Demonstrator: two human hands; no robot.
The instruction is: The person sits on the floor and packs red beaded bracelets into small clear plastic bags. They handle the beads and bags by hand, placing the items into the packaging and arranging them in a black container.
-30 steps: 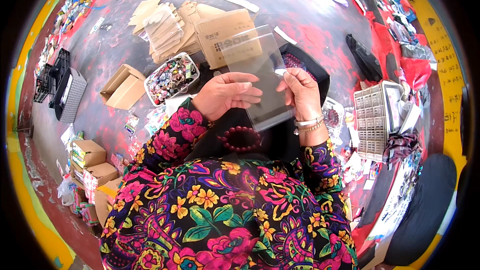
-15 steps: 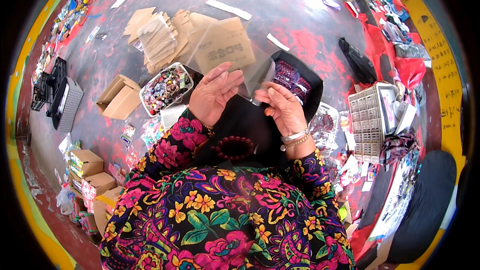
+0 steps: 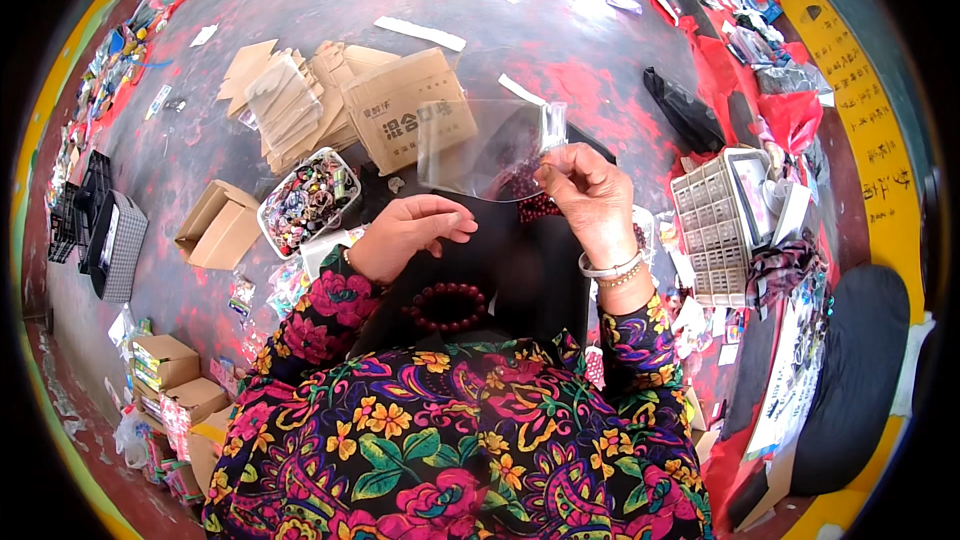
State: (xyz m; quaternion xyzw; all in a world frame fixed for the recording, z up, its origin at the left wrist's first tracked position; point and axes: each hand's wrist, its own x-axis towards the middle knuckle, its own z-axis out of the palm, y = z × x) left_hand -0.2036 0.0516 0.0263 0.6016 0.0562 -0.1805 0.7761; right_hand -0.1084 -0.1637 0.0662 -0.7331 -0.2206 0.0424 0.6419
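My right hand (image 3: 588,190) pinches the right edge of a clear plastic bag (image 3: 470,150), held up flat beyond my lap. Cardboard shows through the film. To its left, my left hand (image 3: 415,232) sits just below the bag's near edge, apart from it. Its fingers are loosely stretched and nothing shows between them. A dark red bead bracelet (image 3: 447,307) lies on the black cloth of my lap, nearer than both hands. Behind the bag and my right hand, dark red and purple beaded pieces (image 3: 538,206) are partly hidden.
Flattened cardboard boxes (image 3: 285,105) lie stacked ahead on the left. Near them are a white basket of beaded trinkets (image 3: 308,202) and an open carton (image 3: 217,225). A slatted plastic crate (image 3: 708,230) stands at the right, near a black seat (image 3: 865,380).
My hands have moved apart, and the left has come nearer to me, away from the bag. In my right hand, the bag has turned and now hangs out to the left.
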